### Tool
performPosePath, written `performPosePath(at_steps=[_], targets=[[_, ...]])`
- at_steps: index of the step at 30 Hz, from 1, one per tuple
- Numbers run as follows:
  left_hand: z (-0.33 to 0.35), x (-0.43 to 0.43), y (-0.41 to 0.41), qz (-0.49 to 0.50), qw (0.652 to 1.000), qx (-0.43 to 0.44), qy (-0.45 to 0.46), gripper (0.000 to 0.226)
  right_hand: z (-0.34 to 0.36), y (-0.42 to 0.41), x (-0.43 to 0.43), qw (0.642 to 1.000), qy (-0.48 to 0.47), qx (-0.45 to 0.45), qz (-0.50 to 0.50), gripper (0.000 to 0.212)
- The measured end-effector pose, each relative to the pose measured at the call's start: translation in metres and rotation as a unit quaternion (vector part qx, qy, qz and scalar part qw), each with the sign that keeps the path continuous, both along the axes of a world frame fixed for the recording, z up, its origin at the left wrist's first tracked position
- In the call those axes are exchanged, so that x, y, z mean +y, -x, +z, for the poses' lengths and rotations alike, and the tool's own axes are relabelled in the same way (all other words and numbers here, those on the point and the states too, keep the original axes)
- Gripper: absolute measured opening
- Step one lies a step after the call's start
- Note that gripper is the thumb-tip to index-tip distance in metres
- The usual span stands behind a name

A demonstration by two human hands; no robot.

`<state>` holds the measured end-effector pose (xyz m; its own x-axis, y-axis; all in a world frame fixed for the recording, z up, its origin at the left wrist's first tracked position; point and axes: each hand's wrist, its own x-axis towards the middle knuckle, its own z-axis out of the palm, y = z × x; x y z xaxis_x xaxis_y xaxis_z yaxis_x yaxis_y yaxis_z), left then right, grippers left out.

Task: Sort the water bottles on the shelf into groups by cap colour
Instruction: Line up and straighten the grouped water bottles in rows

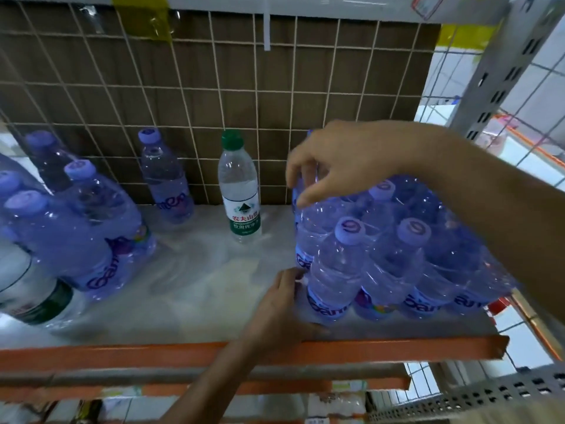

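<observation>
Shrink-wrapped pack of purple-capped clear plastic water bottles (397, 255) standing at right of white shelf board (198, 286), close behind orange front rail (122, 353). On pack's far left top, right hand (345, 160), fingers and thumb curled down, pinching a bottle top. Low at pack's near left corner, left hand (281, 301), fingers curled against a bottle's base. Far, mid-shelf: 1 green-capped clear bottle (240, 191) upright, 1 lone purple-capped bottle (165, 179) near it on the left. At left, second purple-capped pack (76, 234), leaning.
</observation>
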<state>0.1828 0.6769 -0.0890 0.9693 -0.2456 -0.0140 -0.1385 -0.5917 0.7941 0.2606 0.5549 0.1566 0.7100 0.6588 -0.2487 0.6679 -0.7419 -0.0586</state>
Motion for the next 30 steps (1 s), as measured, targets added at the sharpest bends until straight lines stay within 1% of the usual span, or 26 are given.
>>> performPosePath(at_steps=[2, 4, 6, 7, 8, 11, 13, 14, 15, 17, 18, 20, 21, 23, 27, 29, 30], targets=[[0.002, 0.016, -0.002, 0.015, 1.000, 0.006, 0.002, 0.102, -0.004, -0.021, 0.022, 0.996, -0.067, -0.061, -0.002, 0.049], [0.002, 0.037, -0.006, 0.071, 0.997, -0.004, 0.010, 0.089, -0.013, -0.039, 0.049, 0.991, -0.110, -0.080, -0.009, 0.069], [0.006, 0.058, -0.009, 0.142, 0.990, -0.002, 0.023, 0.076, -0.025, -0.055, 0.073, 0.993, -0.100, -0.063, -0.025, 0.083], [0.009, 0.068, -0.011, 0.170, 0.985, -0.001, 0.026, 0.071, -0.031, -0.063, 0.083, 0.994, -0.084, -0.055, -0.032, 0.084], [0.012, 0.079, -0.014, 0.193, 0.981, -0.002, 0.020, 0.068, -0.034, -0.069, 0.091, 0.996, -0.069, -0.052, -0.034, 0.078], [0.017, 0.110, -0.026, 0.257, 0.966, -0.008, -0.016, 0.069, -0.033, -0.082, 0.108, 0.996, -0.060, -0.070, -0.013, 0.039], [0.018, 0.127, -0.034, 0.289, 0.957, -0.001, -0.007, 0.070, -0.030, -0.087, 0.119, 0.997, -0.055, -0.057, -0.005, 0.029], [0.018, 0.133, -0.038, 0.298, 0.954, -0.001, -0.005, 0.066, -0.028, -0.087, 0.124, 0.997, -0.053, -0.050, 0.001, 0.028], [0.018, 0.137, -0.040, 0.304, 0.953, -0.008, -0.012, 0.056, -0.027, -0.086, 0.130, 0.997, -0.056, -0.045, 0.008, 0.027], [0.020, 0.142, -0.042, 0.313, 0.948, -0.048, -0.037, 0.025, -0.027, -0.087, 0.143, 0.996, -0.070, -0.043, 0.027, 0.024], [0.021, 0.143, -0.042, 0.318, 0.944, -0.074, -0.041, 0.025, -0.027, -0.088, 0.150, 0.996, -0.074, -0.045, 0.037, 0.024], [0.021, 0.146, -0.044, 0.306, 0.943, -0.123, -0.039, 0.037, -0.027, -0.089, 0.164, 0.994, -0.086, -0.037, 0.052, 0.024], [0.021, 0.147, -0.043, 0.292, 0.945, -0.145, -0.034, 0.039, -0.027, -0.091, 0.172, 0.994, -0.095, -0.022, 0.055, 0.025], [0.022, 0.147, -0.044, 0.261, 0.950, -0.170, -0.020, 0.032, -0.029, -0.093, 0.188, 0.992, -0.112, 0.006, 0.063, 0.027], [0.020, 0.149, -0.052, 0.200, 0.966, -0.163, 0.036, 0.007, -0.030, -0.096, 0.209, 0.990, -0.107, 0.017, 0.091, 0.029], [0.018, 0.150, -0.055, 0.190, 0.965, -0.172, 0.055, 0.002, -0.025, -0.099, 0.210, 0.990, -0.097, 0.059, 0.080, 0.035], [0.016, 0.151, -0.056, 0.189, 0.964, -0.176, 0.057, 0.005, -0.020, -0.101, 0.209, 0.988, -0.102, 0.094, 0.064, 0.040]])
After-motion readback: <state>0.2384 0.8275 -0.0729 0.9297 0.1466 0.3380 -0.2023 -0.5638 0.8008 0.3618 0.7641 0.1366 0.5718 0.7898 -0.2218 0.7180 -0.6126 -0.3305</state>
